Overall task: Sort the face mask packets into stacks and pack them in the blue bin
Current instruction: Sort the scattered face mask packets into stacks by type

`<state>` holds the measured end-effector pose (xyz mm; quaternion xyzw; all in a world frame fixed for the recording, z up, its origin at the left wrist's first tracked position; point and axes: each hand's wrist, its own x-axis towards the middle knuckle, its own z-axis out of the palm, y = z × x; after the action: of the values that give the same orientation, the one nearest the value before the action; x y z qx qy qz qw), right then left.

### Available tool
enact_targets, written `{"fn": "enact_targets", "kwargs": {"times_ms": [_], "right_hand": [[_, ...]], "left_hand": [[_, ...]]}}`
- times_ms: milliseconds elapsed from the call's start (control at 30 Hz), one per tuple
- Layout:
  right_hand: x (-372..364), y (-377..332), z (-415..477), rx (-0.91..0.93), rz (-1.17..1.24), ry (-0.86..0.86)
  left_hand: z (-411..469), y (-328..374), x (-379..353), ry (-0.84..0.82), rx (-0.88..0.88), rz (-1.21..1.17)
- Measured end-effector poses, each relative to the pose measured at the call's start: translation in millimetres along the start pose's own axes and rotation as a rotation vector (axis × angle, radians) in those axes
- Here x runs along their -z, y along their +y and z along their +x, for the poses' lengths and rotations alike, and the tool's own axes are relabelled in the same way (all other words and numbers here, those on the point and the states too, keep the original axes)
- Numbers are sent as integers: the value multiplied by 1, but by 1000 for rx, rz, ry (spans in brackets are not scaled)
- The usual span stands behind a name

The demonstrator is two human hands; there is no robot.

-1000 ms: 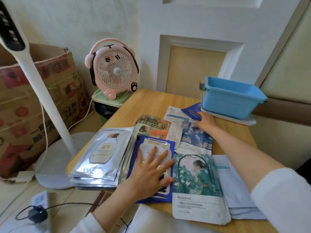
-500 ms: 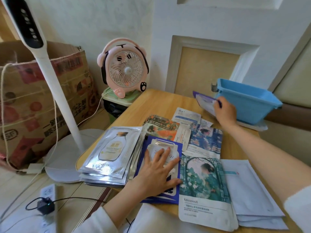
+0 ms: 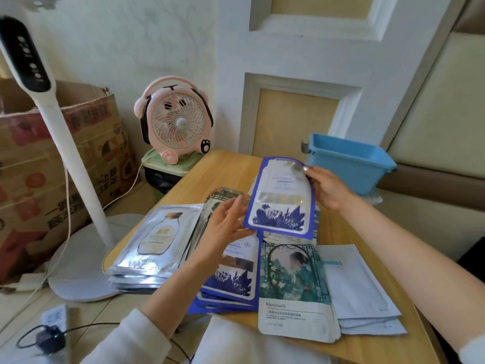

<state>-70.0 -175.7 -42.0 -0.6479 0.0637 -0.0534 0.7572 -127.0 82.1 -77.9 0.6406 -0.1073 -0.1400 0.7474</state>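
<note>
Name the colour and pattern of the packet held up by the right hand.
Raised packet: blue border, white panel, blue plant print; head view.

- This is a lived-in room in a home.
- A pink cartoon-animal desk fan (image 3: 181, 122) stands beside a wooden table (image 3: 225, 169).
- A worn cardboard box (image 3: 39, 174), a white appliance pole (image 3: 76, 164) and a power strip (image 3: 53, 315) sit on the floor.
- A white panelled door (image 3: 296, 59) stands behind.

4 pkt stacks are lying: silver foil stack (image 3: 154, 240), dark blue stack (image 3: 231, 282), green picture stack (image 3: 294, 285), pale white stack (image 3: 359, 292). 1 blue-edged white packet (image 3: 282, 198) is hanging up. 1 blue plastic bin (image 3: 349, 164) & 1 pink round fan (image 3: 175, 122) are sitting.
</note>
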Motion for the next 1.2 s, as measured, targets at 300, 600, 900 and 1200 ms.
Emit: {"fn": "enact_targets", "kwargs": {"times_ms": [300, 600, 900, 1200], "right_hand": [[-16, 13, -18, -149, -603, -205], [-59, 54, -31, -122, -818, -283], [-44, 53, 4, 20, -919, 56], [0, 70, 68, -103, -714, 317]], "left_hand": [[-10, 6, 11, 103, -66, 588], [-24, -3, 17, 29, -67, 1695], [-5, -18, 6, -307, -326, 1604], [14, -59, 28, -519, -271, 1625]]}}
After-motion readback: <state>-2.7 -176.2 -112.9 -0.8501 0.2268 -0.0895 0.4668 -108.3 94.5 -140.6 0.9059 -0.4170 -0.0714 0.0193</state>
